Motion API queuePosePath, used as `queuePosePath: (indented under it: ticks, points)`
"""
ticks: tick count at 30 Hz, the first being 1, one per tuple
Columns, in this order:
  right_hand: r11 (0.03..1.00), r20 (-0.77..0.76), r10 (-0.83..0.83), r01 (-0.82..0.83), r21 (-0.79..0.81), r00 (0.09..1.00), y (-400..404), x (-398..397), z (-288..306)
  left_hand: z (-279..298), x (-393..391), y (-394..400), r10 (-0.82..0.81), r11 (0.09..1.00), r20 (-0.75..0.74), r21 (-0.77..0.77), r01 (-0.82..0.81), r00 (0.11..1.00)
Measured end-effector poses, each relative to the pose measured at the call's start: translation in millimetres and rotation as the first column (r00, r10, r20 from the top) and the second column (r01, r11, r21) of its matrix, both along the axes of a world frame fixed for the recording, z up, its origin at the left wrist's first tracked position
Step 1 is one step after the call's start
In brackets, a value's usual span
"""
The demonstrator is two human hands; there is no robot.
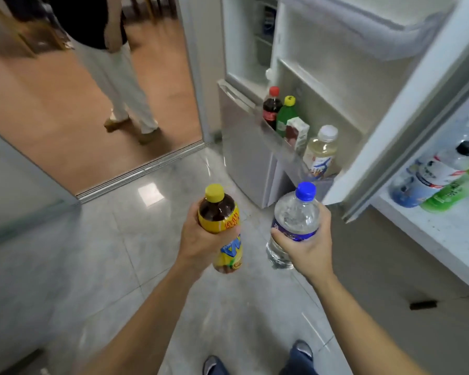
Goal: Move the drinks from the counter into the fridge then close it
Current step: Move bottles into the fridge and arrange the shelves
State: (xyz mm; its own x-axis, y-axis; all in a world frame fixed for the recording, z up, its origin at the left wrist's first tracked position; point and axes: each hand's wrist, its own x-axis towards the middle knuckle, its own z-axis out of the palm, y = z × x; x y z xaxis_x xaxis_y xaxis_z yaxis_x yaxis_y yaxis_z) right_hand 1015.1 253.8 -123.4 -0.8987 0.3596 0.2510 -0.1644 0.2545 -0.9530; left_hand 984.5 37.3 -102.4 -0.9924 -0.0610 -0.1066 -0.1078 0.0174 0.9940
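My left hand (198,239) grips a brown tea bottle (221,226) with a yellow cap and yellow label. My right hand (309,242) grips a clear water bottle (293,220) with a blue cap. Both bottles are held upright in front of me, over the floor, below the open fridge door (406,109). The door's lower shelf (279,142) holds a red-capped cola bottle (271,108), a green bottle (284,115), a small carton (297,132) and a pale drink with a white cap (321,152). On the white counter (444,234) at the right stand more drinks, among them a green bottle (450,193) and a black-capped one (444,166).
The fridge body (241,136) stands ahead with its lower door closed. Left of it is a doorway with a sliding track (146,166), and a person stands on the wooden floor beyond (119,85). I stand on glossy grey tile (136,239); my feet show at the bottom.
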Motion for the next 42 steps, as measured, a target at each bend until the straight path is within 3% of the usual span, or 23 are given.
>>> queuePosePath:
  ticks: [10,20,26,34,42]
  points:
    - [0.997,0.033,0.079,-0.079,0.004,0.996,-105,-87,-6,-18,-82,-98,0.086,0.992,-0.001,-0.095,-0.086,0.996]
    - [0.998,0.092,-0.026,0.031,-0.053,0.995,-116,-237,-18,-22,-258,-104,-0.079,0.973,0.028,-0.214,0.083,0.996]
    - [0.99,0.106,-0.129,0.134,-0.043,0.986,-107,-321,-10,-14,-362,-91,-0.144,0.96,0.04,-0.237,0.15,0.989]
    - [0.953,0.075,-0.298,0.301,-0.031,0.952,-110,-437,-13,-18,-520,-72,-0.354,0.916,-0.025,-0.211,0.341,0.935]
    - [0.836,-0.003,-0.549,0.549,0.015,0.836,-112,-561,4,-5,-681,-47,-0.521,0.834,-0.086,-0.265,0.485,0.849]
